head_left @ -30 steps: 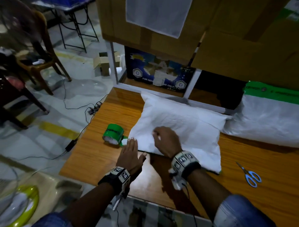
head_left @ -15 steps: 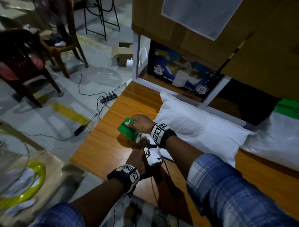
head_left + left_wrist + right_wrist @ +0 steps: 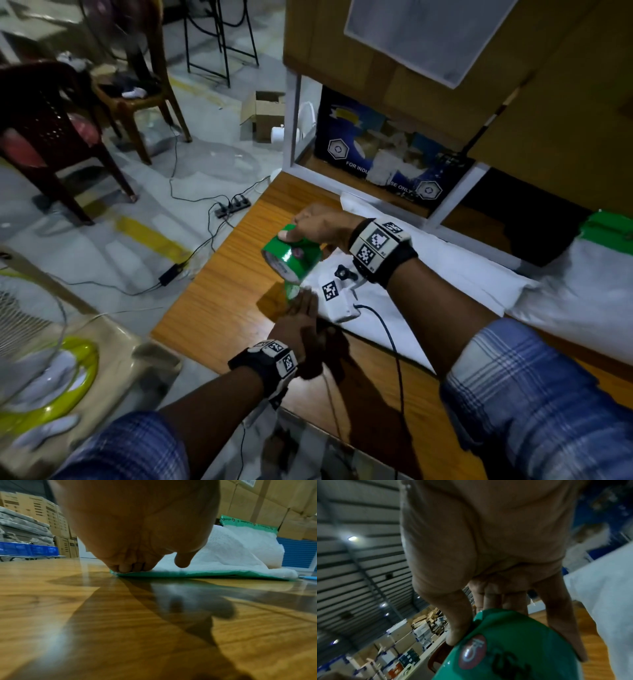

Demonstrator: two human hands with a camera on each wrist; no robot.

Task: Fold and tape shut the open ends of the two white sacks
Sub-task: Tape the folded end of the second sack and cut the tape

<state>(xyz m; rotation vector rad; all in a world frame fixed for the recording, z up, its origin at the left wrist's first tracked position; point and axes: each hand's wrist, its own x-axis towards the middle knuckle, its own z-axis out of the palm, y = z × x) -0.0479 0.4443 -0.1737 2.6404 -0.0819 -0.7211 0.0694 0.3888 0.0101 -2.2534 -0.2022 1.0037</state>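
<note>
A white sack (image 3: 455,274) lies across the wooden table (image 3: 219,301), its folded near edge carrying green tape (image 3: 197,574). My right hand (image 3: 318,226) grips a green tape roll (image 3: 291,255) lifted above the sack's left corner, thumb and fingers round it (image 3: 513,649). A short strip of tape (image 3: 293,291) runs down from the roll. My left hand (image 3: 301,315) presses flat fingers (image 3: 126,568) on the taped corner of the sack. A second white sack (image 3: 589,291) with a green taped end (image 3: 606,231) lies at the far right.
A white shelf frame with a blue box (image 3: 387,157) stands behind the table under cardboard boxes (image 3: 548,85). Chairs (image 3: 51,130), a power strip (image 3: 233,207) and cables lie on the floor at the left. A fan with a green base (image 3: 44,373) is at the lower left.
My right hand left the sack, reached over to the tape roll and lifted it off the table, pulling tape out. My left hand stayed pressing the sack's corner. The head view swung left.
</note>
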